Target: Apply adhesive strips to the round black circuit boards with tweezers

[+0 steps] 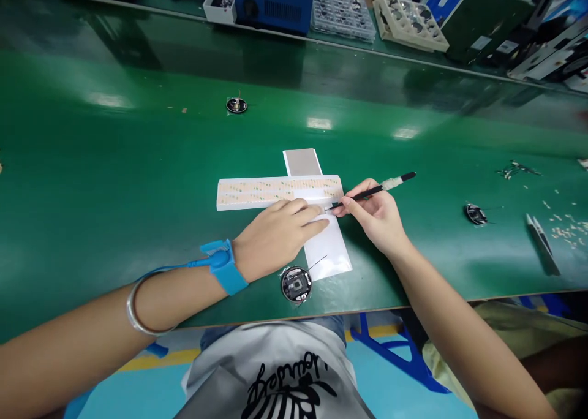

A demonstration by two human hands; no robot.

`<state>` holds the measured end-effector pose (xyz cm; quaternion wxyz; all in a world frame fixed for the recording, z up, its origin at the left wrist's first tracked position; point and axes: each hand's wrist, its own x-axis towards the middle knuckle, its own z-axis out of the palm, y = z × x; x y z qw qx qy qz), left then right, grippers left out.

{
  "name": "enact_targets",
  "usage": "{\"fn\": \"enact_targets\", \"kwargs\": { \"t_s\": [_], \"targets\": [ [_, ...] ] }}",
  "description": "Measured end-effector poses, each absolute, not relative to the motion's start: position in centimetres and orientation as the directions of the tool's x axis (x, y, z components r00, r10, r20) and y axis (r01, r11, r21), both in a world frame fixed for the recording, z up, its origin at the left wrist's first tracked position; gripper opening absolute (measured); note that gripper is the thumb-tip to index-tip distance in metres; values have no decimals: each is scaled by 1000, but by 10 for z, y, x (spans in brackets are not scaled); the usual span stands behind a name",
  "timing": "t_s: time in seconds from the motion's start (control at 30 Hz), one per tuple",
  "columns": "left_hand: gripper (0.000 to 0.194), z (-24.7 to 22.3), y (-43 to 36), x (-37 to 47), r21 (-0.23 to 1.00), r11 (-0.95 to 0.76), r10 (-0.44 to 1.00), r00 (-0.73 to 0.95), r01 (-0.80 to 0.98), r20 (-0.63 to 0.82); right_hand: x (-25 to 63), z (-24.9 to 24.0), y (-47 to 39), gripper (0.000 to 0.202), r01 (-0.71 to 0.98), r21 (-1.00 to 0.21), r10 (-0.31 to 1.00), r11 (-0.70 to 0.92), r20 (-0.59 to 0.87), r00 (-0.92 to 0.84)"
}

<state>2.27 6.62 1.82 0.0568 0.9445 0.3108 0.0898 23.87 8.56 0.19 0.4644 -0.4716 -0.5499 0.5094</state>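
Observation:
My right hand [374, 214] pinches a thin black pen-like tool [367, 192] with a pale wrapped section; its fine tip points down at the sheets. My left hand [287, 229] lies flat with fingers stretched over the lower edge of a white strip sheet [234, 195] that bears rows of small tan stickers. Beneath that strip runs a white sheet [328, 253], with a grey-faced piece [303, 163] showing beyond it. A round black part with a thin wire [296, 284] sits near the table edge, below my left hand. What lies right under the fingertips is hidden.
Another round part [236, 105] lies farther back on the green table [138, 143], and a third [475, 214] to the right. Tweezers [542, 244] and scattered scraps [569, 229] lie far right. A shelf holds a blue box [275, 5] and parts trays [342, 11]. A blue wrist-strap cord trails from my left wrist.

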Motion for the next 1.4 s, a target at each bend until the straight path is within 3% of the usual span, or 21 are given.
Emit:
{"fn": "enact_targets", "kwargs": {
  "t_s": [0.23, 0.47, 0.6, 0.7, 0.77, 0.83, 0.97, 1.1, 1.2, 1.4],
  "targets": [
    [37, 18, 65, 22, 176, -798, 600, 787, 576, 146, 239, 6, 87, 35, 58, -998, 993, 9, 2, -117],
    [36, 24, 66, 20, 192, -792, 607, 782, 580, 139, 243, 5, 87, 36, -48, -999, 995, -2, 3, -98],
    [32, 42, 33, 15, 251, -663, 749, 632, 705, 200, 245, 11, 84, 39, -97, -995, 999, -25, -22, -32],
    [50, 45, -5, 17, 242, -533, 846, 499, 811, 189, 243, 22, 74, 35, -101, -995, 999, 10, 7, 31],
    [41, 39, -24, 19, 246, -490, 871, 463, 836, 161, 239, 28, 61, 31, -101, -993, 997, 56, 49, 66],
    [37, 31, -35, 20, 331, -466, 884, 444, 821, 144, 234, 30, 44, 26, -99, -991, 992, 92, 82, 97],
    [48, 21, -42, 19, 544, -409, 906, 396, 733, 148, 220, 24, 1, 21, -36, -995, 978, 94, 86, 188],
    [22, 17, -43, 22, 546, -410, 910, 362, 730, 200, 199, 17, -36, 19, 61, -994, 919, 93, 109, 379],
    [16, 14, -44, 23, 571, -432, 902, 354, 698, 249, 182, 12, -56, 18, 115, -986, 855, 122, 163, 492],
    [14, 11, -40, 21, 647, -403, 915, 265, 647, 305, 162, -8, -71, 25, 242, -932, 821, 268, 353, 449]
  ]
}}
